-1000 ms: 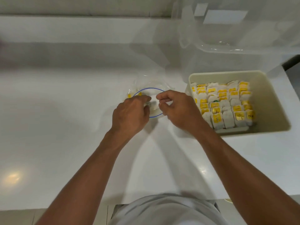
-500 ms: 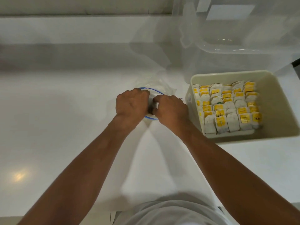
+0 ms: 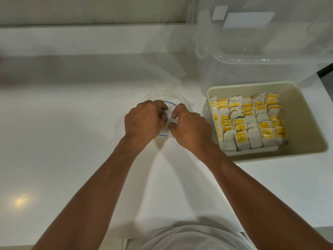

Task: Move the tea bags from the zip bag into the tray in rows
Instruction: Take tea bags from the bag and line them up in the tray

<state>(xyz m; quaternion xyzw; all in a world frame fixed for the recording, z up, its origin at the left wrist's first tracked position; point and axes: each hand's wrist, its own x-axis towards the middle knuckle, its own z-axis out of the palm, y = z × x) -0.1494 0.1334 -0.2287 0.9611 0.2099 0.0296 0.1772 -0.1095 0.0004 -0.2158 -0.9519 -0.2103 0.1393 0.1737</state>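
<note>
our left hand (image 3: 144,121) and right hand (image 3: 190,129) meet at the zip bag (image 3: 171,98), fingers curled tight, pinching its blue-edged mouth — just right, tea bags (image 3: 246,121) fill the tray (image 3: 306,109) in rows; a clear tub (image 3: 252,51) beyond.

The zip bag (image 3: 171,98) is clear, crumpled plastic with a thin blue zip line. It lies on the white counter (image 3: 72,141) just left of the tray (image 3: 306,123), its mouth pulled into a round opening. The left grip (image 3: 144,120) and right grip (image 3: 189,127) pinch that mouth and hide much of it. The tray is a cream, straight-walled rectangle. The tea bags (image 3: 243,138) in it are white paper sachets with yellow tags, some reading "TEA". They stand in close rows against its left wall, leaving the right part bare.
</note>
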